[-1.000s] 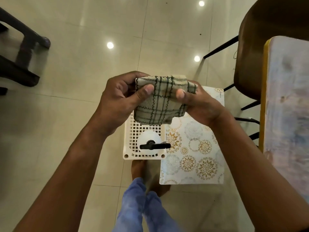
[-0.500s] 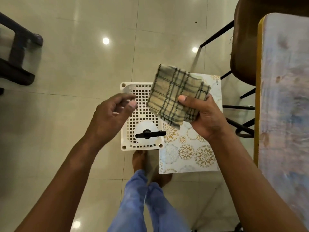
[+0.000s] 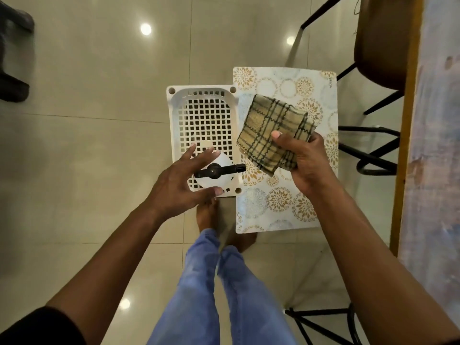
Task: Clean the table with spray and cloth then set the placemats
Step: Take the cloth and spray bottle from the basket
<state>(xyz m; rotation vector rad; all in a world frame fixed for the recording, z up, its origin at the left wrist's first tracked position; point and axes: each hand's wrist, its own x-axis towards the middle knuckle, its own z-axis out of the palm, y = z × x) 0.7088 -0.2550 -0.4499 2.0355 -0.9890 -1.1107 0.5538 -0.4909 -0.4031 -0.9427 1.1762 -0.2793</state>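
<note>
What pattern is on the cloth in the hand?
The cloth, held by the right hand, is tan with dark green checks. The head view shows it.

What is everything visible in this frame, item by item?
cloth: one, beige with dark checks, folded, held above the placemat
spray bottle: one, white with black nozzle, inside the basket
basket: one, white lattice, on the floor
placemat: floral gold and grey, on the floor right of the basket; count unclear
table: one, pale top, yellow edge, far right
chair: one, brown seat, black legs
left hand: spread beside the bottle
right hand: holding the cloth
</note>
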